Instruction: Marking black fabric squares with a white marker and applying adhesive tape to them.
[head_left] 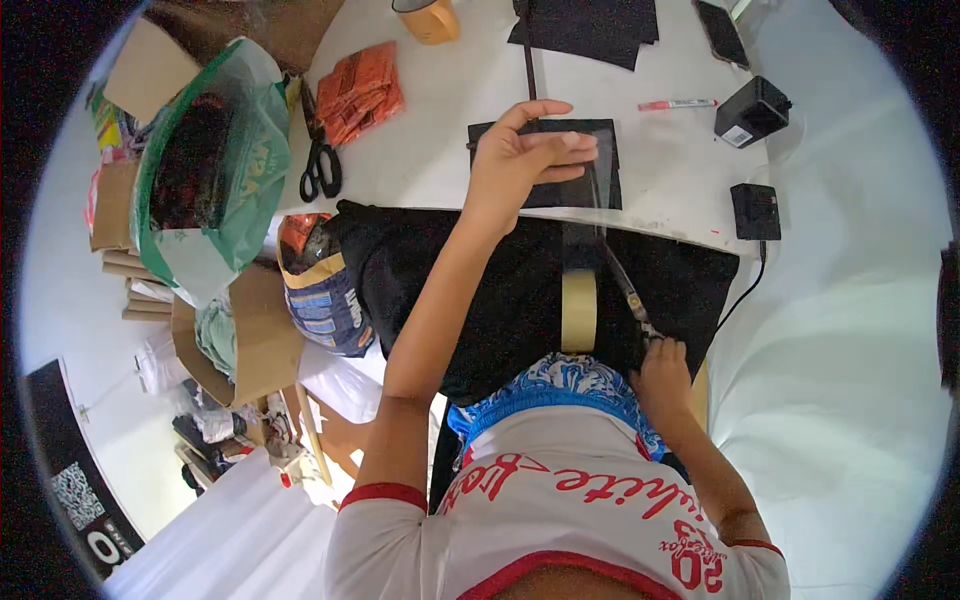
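My left hand [520, 160] is raised over the table's front edge, thumb and fingers pinching the end of a clear tape strip [603, 180]. The strip runs down toward a tape roll [578, 312], seen edge-on with a tan core, on the black cloth [450, 290] across my lap. Lower right, my right hand [662, 372] is closed round the handles of a pair of scissors [632, 295]. Their blades point up and away, with the tips beside the strip; whether they touch it I cannot tell. Beneath my left hand lies a flat black piece [490, 190] on the table.
On the white table [430, 170] are black-handled scissors [320, 170], an orange packet [362, 90], a mug [428, 20], black fabric [600, 25], a red marker [678, 104], a phone [722, 35] and two black boxes [752, 112]. Bags and a cardboard box [262, 335] crowd the left.
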